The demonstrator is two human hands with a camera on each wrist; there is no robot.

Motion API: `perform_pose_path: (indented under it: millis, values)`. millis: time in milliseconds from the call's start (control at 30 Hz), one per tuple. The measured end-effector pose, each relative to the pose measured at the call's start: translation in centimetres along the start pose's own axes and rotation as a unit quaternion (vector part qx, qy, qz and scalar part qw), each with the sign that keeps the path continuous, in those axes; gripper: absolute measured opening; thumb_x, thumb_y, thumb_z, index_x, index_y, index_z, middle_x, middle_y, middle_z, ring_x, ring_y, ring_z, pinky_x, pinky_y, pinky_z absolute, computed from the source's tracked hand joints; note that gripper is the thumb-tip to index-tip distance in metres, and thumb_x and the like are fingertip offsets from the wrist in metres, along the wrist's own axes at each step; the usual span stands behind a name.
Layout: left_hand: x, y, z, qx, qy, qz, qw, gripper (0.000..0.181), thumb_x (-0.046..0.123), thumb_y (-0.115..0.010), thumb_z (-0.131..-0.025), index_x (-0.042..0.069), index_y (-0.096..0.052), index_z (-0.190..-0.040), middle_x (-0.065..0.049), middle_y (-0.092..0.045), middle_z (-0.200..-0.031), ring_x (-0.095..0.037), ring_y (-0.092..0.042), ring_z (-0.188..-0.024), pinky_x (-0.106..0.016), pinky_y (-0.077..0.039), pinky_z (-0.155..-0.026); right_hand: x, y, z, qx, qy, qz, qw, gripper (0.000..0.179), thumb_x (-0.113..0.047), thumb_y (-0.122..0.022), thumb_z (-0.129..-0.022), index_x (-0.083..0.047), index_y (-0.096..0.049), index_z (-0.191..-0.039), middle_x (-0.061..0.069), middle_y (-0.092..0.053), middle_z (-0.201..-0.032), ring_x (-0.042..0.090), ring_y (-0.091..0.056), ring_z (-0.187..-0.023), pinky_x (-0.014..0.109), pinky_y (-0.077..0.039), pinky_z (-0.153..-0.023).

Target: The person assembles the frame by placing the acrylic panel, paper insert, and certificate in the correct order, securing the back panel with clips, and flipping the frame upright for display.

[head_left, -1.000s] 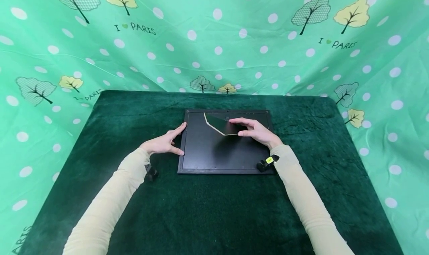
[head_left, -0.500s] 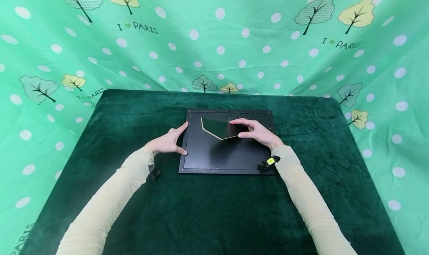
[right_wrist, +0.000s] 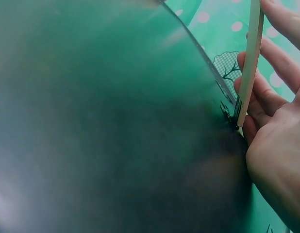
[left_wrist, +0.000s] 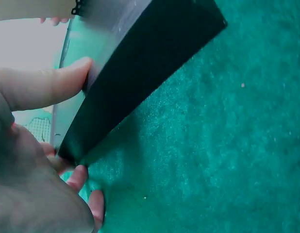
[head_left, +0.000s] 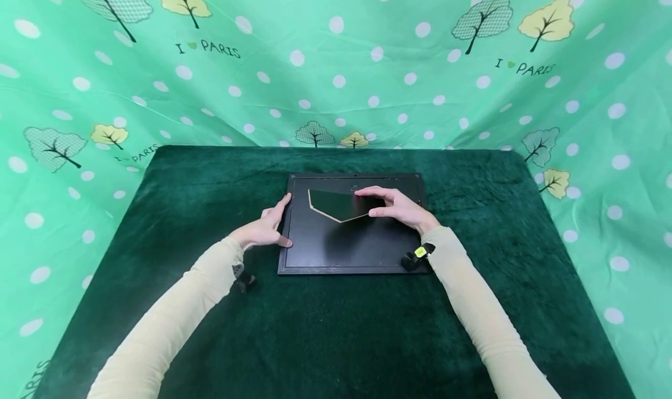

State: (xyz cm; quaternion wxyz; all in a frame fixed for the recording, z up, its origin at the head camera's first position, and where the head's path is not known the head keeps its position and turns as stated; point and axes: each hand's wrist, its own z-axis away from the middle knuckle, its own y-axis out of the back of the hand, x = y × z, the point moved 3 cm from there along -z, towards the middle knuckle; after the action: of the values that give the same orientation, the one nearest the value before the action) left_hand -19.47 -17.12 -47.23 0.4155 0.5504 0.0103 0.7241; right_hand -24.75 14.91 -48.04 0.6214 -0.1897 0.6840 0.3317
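Head view: left hand [head_left: 261, 228] is bracing, fingers splayed, against the black picture frame [head_left: 315, 248]; right hand [head_left: 401, 207] is pinching the raised easel flap [head_left: 335, 205].

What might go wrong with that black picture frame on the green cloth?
The right hand pinches the raised stand flap; if it slips free, the flap might drop onto the back of the black picture frame. The frame lies on soft green cloth, so it could slide if the left hand leaves its edge.
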Motion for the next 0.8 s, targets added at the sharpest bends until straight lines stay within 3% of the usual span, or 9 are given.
perform_pose_path:
  millis: [267,500,800]
  values:
    - [-0.1,-0.1,-0.1,-0.004,0.027,0.011,0.9996,0.116,-0.002,-0.072,-0.078,0.012,0.017,-0.152,-0.015,0.016,-0.158,-0.038,0.010,-0.135,-0.059,-0.002,-0.110,-2.6,-0.7,0.2,-0.009,-0.005,-0.003,0.9999,0.048,-0.001,-0.061,-0.093,0.000,-0.049,-0.140,0.012,-0.044,-0.145,0.022,-0.032,-0.137,0.054,-0.022,-0.108]
    - [-0.2,-0.5,-0.3,0.010,0.034,0.023,0.9991,0.118,-0.009,-0.069,-0.075,0.009,0.020,-0.151,-0.023,0.014,-0.155,-0.041,0.010,-0.132,-0.058,-0.002,-0.109,-2.9,-0.9,0.1,-0.008,-0.018,0.005,0.9998,0.049,-0.004,-0.062,-0.093,-0.005,-0.051,-0.140,0.006,-0.045,-0.144,0.019,-0.034,-0.135,0.049,-0.024,-0.109]
    - [0.4,-1.0,-0.8,0.027,0.028,-0.005,0.9992,0.115,-0.010,-0.067,-0.073,0.005,0.015,-0.151,-0.021,0.012,-0.157,-0.042,0.006,-0.132,-0.056,-0.004,-0.109,-2.6,-0.5,0.6,-0.003,-0.026,0.009,0.9996,0.049,-0.003,-0.062,-0.093,-0.005,-0.050,-0.140,0.005,-0.045,-0.144,0.019,-0.033,-0.136,0.050,-0.023,-0.109]
